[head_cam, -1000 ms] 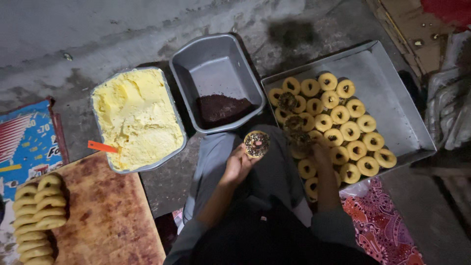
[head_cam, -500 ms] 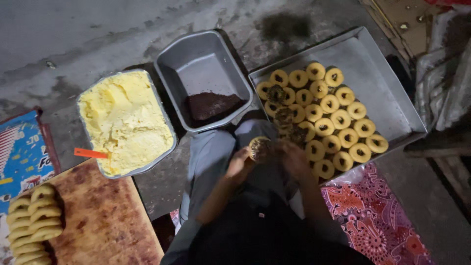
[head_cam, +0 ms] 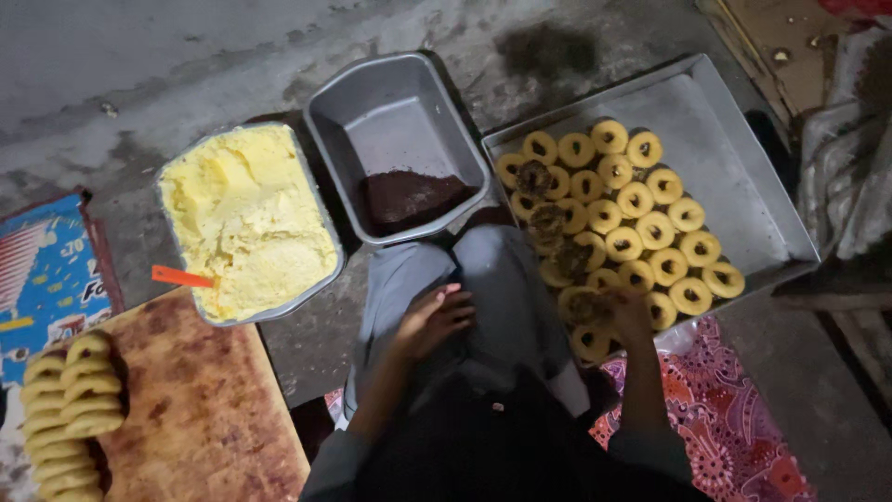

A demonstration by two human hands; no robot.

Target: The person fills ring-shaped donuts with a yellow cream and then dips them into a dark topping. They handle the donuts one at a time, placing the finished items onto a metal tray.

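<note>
My left hand (head_cam: 437, 318) rests open and empty on my grey-trousered knee, fingers spread. My right hand (head_cam: 632, 314) reaches to the near edge of a metal tray (head_cam: 743, 130), its fingertips at a ring cookie (head_cam: 585, 307) topped with dark filling. The dim light hides whether the fingers still grip it. Several yellow ring cookies (head_cam: 650, 218) lie in rows on the tray, a few with dark topping. A grey tub (head_cam: 390, 112) ahead of my knee holds dark brown filling (head_cam: 409, 197).
A tub of yellow dough (head_cam: 246, 218) with an orange-handled tool (head_cam: 181, 277) sits at left. Nearer is a wooden board (head_cam: 200, 409) with a stack of plain rings (head_cam: 70, 409), beside a blue box (head_cam: 46, 279). Patterned red cloth (head_cam: 734, 428) lies under the tray's near corner.
My left hand held up a filled ring cookie, then both hands met over it. Now the left hand is empty on my knee and the right hand has gone to the tray.
</note>
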